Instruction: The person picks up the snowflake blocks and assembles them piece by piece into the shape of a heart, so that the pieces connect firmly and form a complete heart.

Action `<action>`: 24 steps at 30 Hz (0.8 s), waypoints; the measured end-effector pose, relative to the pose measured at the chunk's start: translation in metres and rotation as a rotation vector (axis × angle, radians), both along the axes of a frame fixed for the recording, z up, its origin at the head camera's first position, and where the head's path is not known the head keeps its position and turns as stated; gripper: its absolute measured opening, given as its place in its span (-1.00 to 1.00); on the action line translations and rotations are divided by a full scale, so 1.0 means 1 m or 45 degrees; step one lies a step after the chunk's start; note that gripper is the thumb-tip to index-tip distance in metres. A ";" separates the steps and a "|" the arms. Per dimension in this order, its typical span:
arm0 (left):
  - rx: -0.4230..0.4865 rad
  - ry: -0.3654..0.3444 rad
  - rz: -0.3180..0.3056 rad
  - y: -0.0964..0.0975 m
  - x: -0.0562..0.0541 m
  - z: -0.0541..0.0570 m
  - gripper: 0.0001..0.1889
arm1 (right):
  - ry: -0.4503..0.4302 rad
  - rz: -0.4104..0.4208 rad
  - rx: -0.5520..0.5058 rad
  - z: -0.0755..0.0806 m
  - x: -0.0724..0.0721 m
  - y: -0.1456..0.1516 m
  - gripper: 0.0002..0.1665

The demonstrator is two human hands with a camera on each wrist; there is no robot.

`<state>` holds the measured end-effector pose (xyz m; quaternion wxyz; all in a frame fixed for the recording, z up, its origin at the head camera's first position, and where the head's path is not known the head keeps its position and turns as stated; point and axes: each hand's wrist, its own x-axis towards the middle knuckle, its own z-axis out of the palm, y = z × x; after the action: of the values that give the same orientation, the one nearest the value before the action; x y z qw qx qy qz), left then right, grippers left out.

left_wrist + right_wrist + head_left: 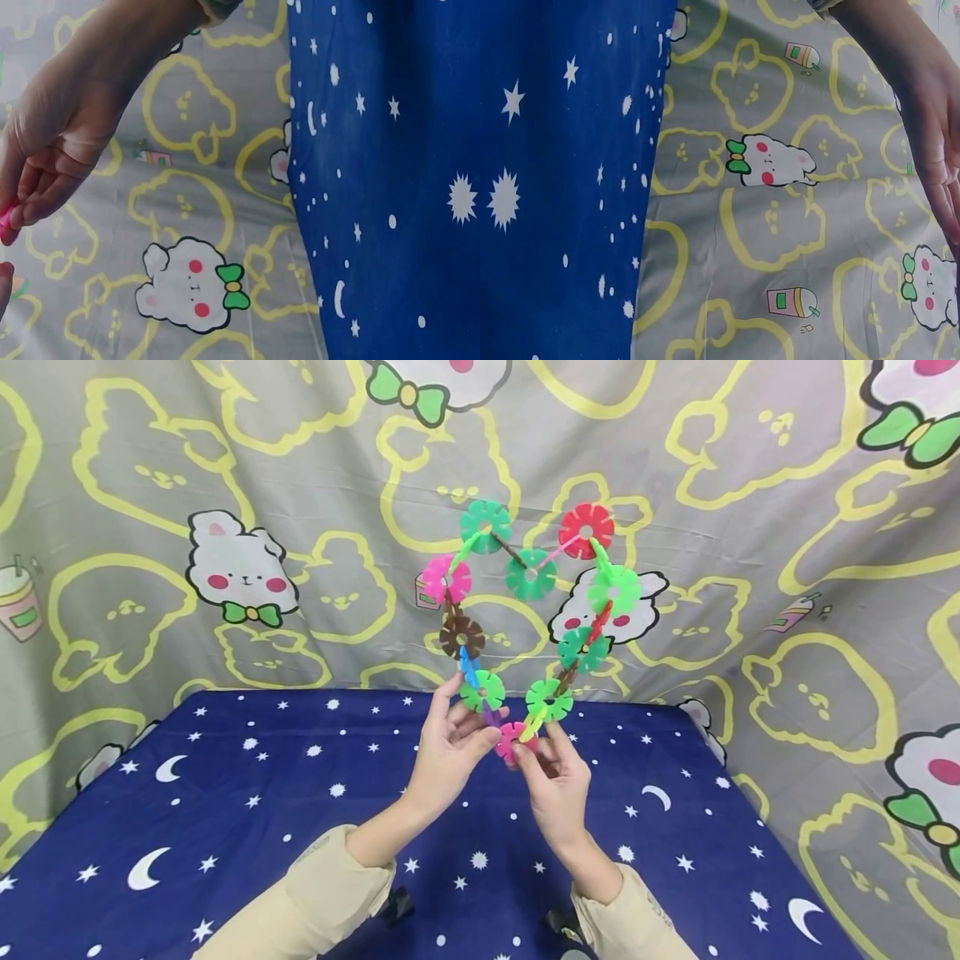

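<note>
A chain of notched plastic discs [530, 575], slotted together into a heart outline, is held up above the table with its point downward. Green, red, pink, brown, blue, purple and yellow pieces make it up. At its lower left, my left hand [447, 752] grips the chain near the green disc [482, 692] and the purple piece. My right hand [557, 781] pinches the pink disc [514, 742] at the bottom point, its fingers behind. In the left wrist view, fingertips hold a pink piece [6, 217] at the left edge. The right wrist view shows a hand but no discs.
A dark blue cloth [247, 843] with white stars and moons covers the table. Behind and beside it hangs a grey curtain [330, 510] printed with yellow outlines and white bunnies. Two dark objects [397, 906] lie low, near the sleeves.
</note>
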<state>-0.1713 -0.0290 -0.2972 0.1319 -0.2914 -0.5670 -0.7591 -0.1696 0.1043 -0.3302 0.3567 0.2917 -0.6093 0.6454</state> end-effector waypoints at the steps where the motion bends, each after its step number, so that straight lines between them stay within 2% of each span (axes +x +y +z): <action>1: -0.010 0.003 -0.003 0.000 0.000 0.000 -0.05 | 0.011 0.001 -0.017 0.000 0.000 0.000 -0.64; 4: -0.011 0.012 -0.016 -0.001 0.000 0.000 -0.08 | 0.014 0.010 -0.075 -0.002 0.000 0.000 -0.66; 12: 0.089 -0.011 -0.034 0.001 0.001 0.000 -0.14 | 0.006 0.096 -0.187 -0.003 0.000 -0.004 -0.79; 19: 0.297 -0.049 0.021 0.012 0.001 -0.004 -0.23 | -0.089 0.054 -0.243 0.002 0.001 -0.011 -0.81; 24: 0.449 -0.043 0.080 0.024 0.002 -0.008 -0.26 | -0.102 0.050 -0.337 0.005 0.000 -0.017 -0.84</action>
<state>-0.1695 -0.0047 -0.3054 0.1949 -0.2331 -0.4359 -0.8472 -0.1698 0.0870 -0.3255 0.3548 0.2280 -0.5269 0.7379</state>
